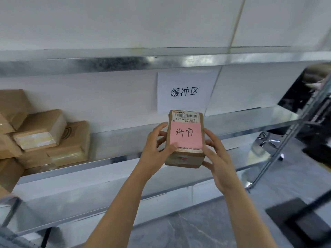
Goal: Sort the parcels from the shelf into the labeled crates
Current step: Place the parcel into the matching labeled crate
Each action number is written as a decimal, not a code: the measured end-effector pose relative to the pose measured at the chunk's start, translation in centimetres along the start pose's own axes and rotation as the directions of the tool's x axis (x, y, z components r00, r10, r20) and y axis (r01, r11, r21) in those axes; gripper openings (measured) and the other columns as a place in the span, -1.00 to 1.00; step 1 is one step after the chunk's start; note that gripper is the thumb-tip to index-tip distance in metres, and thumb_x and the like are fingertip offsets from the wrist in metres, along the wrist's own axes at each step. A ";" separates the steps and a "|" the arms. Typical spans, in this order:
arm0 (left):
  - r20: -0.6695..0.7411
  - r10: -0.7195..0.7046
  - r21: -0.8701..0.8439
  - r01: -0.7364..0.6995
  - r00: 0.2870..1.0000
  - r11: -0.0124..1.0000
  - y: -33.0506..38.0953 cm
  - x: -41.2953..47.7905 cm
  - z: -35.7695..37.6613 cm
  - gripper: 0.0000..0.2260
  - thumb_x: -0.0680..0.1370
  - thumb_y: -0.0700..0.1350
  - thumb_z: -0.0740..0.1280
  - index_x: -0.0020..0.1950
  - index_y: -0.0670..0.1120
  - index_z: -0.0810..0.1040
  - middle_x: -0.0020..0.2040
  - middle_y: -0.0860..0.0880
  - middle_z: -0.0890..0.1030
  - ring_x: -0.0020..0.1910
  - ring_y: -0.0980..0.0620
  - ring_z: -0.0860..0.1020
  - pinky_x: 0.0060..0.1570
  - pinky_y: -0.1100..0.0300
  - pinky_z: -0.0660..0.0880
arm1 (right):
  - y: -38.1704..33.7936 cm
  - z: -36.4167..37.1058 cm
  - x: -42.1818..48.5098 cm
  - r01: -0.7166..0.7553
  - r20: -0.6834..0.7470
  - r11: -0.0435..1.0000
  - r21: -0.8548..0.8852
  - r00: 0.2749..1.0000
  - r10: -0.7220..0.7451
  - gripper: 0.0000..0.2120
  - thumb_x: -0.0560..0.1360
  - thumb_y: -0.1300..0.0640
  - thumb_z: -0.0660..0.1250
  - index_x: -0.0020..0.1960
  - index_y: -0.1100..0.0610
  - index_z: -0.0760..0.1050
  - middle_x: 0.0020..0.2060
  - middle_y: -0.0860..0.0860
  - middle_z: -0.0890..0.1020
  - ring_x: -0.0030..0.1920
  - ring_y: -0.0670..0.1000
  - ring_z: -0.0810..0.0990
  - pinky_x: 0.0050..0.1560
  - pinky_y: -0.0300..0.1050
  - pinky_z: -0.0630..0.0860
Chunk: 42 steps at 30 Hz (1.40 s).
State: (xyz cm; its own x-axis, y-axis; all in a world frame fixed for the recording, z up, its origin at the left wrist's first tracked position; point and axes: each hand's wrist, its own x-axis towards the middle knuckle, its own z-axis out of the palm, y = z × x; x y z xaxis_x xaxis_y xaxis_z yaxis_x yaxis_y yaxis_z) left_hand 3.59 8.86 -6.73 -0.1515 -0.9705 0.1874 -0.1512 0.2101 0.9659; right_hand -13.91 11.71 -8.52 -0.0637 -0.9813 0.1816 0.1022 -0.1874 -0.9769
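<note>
**Head view: one small parcel held in both hands, in front of the shelf**

The parcel (pixel 185 138), a taped brown carton with a barcode slip and a pink label (pixel 186 137), was held clear of the shelf (pixel 250 122), its labelled face towards the camera. The left-hand grip (pixel 155 149) was curled round its left edge, thumb on the label's lower corner. The right-hand grip (pixel 216 158) clasped the right edge and lower corner, fingers mostly hidden behind. In my judgement the parcel was light and stiff, and its glossy tape possibly slippery. Holding it by the opposite long edges looked sound and kept the label readable. More boxes (pixel 44 136) were stacked at the shelf's left end, well apart. No crates were in view.
</note>
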 end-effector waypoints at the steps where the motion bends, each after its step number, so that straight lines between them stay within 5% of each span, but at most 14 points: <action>1: 0.035 0.014 -0.002 -0.014 0.999 1.000 0.2 0.2 2.2 -0.59 0.49 -0.04 0.34 0.21 0.27 0.25 0.29 -0.01 0.40 0.30 -0.01 0.40 0.24 -0.01 0.46 | -0.3 -2.3 -0.6 -0.003 -0.011 1.000 -0.004 1.000 0.003 -0.47 0.37 -0.06 0.38 0.32 -0.17 0.38 0.01 -0.11 0.56 0.03 -0.10 0.58 -0.11 -0.17 0.54; 8: 0.236 0.074 -0.049 -0.064 0.969 0.997 2.1 0.2 18.9 -0.58 0.47 0.01 0.33 0.28 0.19 0.28 0.29 0.03 0.41 0.24 0.09 0.42 -0.08 0.43 0.49 | -1.9 -18.8 -5.9 -0.031 -0.188 0.999 -0.031 0.982 0.024 -0.45 0.33 -0.09 0.38 0.29 -0.28 0.37 0.25 -0.11 0.48 0.18 -0.03 0.55 0.07 0.02 0.56; 13: 0.417 0.126 -0.092 -0.097 0.900 0.991 4.2 -0.1 28.5 -0.48 0.39 0.10 0.34 0.33 0.10 0.34 0.30 0.00 0.42 0.28 0.05 0.43 0.17 0.17 0.49 | -4.3 -27.1 -10.5 -0.003 -0.320 0.998 -0.066 0.947 -0.018 -0.45 0.35 -0.09 0.39 0.30 -0.33 0.33 0.24 -0.13 0.51 0.19 -0.07 0.55 -0.05 -0.07 0.57; 15: 0.483 0.172 -0.130 -0.124 0.858 0.984 4.9 -0.2 31.5 -0.54 0.40 0.07 0.35 0.28 0.16 0.36 0.28 0.02 0.43 0.26 0.07 0.44 0.11 0.27 0.50 | -4.9 -29.5 -12.1 0.010 -0.369 0.998 -0.066 0.929 -0.034 -0.35 0.25 -0.21 0.47 0.30 -0.35 0.34 0.24 -0.16 0.52 0.21 -0.06 0.54 -0.01 -0.05 0.57; 18: 0.571 0.230 -0.200 -0.138 0.788 0.970 5.3 -0.1 35.2 -0.62 0.43 -0.04 0.37 0.20 0.20 0.38 0.25 0.02 0.46 0.22 0.14 0.47 -0.01 0.42 0.50 | -5.1 -32.0 -13.9 0.032 -0.448 0.996 -0.086 0.892 -0.067 -0.37 0.30 -0.13 0.41 0.34 -0.30 0.32 0.26 -0.14 0.51 0.26 -0.02 0.50 0.09 0.05 0.55; 24: 0.653 0.243 -0.241 -0.108 0.718 0.965 4.8 1.2 40.3 -0.58 0.34 0.06 0.36 0.17 0.23 0.37 0.17 0.21 0.50 0.21 0.23 0.46 -0.02 0.40 0.52 | -4.7 -35.8 -14.5 0.033 -0.542 0.997 -0.073 0.838 -0.068 -0.36 0.32 -0.08 0.38 0.38 -0.19 0.31 0.24 -0.15 0.53 0.24 -0.02 0.52 0.00 -0.06 0.57; 31: 0.718 0.256 -0.235 -0.120 0.647 0.964 3.7 7.3 46.9 -0.46 0.35 0.05 0.39 0.31 0.14 0.33 0.26 0.04 0.46 0.24 0.17 0.45 0.01 0.33 0.54 | -3.7 -41.7 -10.6 0.027 -0.591 0.992 -0.126 0.801 -0.097 -0.35 0.34 -0.08 0.37 0.40 -0.18 0.28 0.22 -0.15 0.54 0.26 0.02 0.51 0.00 -0.07 0.57; 35: 0.756 0.282 -0.255 -0.130 0.591 0.958 4.1 13.5 51.0 -0.50 0.37 0.10 0.46 0.26 0.23 0.35 0.25 0.04 0.47 0.26 0.12 0.46 0.07 0.21 0.55 | -3.6 -45.8 -5.7 0.010 -0.625 0.982 -0.190 0.770 -0.129 -0.38 0.35 -0.13 0.36 0.38 -0.29 0.28 0.31 -0.12 0.48 0.34 0.04 0.42 0.19 0.22 0.49; 39: 0.789 0.315 -0.278 -0.151 0.528 0.949 5.5 20.3 55.3 -0.47 0.31 0.18 0.44 0.24 0.27 0.37 0.19 0.17 0.50 0.25 0.18 0.45 0.15 0.08 0.52 | -4.8 -49.6 0.0 0.045 -0.633 0.973 -0.225 0.753 -0.181 -0.39 0.36 -0.09 0.34 0.38 -0.24 0.27 0.25 -0.14 0.53 0.29 0.00 0.48 0.10 0.06 0.56; 42: 0.816 0.322 -0.287 -0.148 0.479 0.946 5.8 24.0 58.6 -0.49 0.37 0.12 0.47 0.27 0.26 0.36 0.21 0.13 0.47 0.26 0.19 0.43 0.15 0.05 0.53 | -4.5 -51.9 2.7 0.062 -0.678 0.960 -0.272 0.696 -0.237 -0.42 0.37 -0.09 0.35 0.36 -0.26 0.30 0.28 -0.15 0.50 0.32 0.00 0.44 0.16 0.15 0.53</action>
State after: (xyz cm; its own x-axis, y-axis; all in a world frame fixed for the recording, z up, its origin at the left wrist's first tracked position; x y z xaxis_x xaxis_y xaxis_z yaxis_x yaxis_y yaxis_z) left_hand -58.20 -6.29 -7.12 -0.9188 -0.3008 0.2555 0.1596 0.3088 0.9376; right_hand -66.03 12.15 -9.44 -0.7413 -0.6092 0.2817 -0.1758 -0.2289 -0.9575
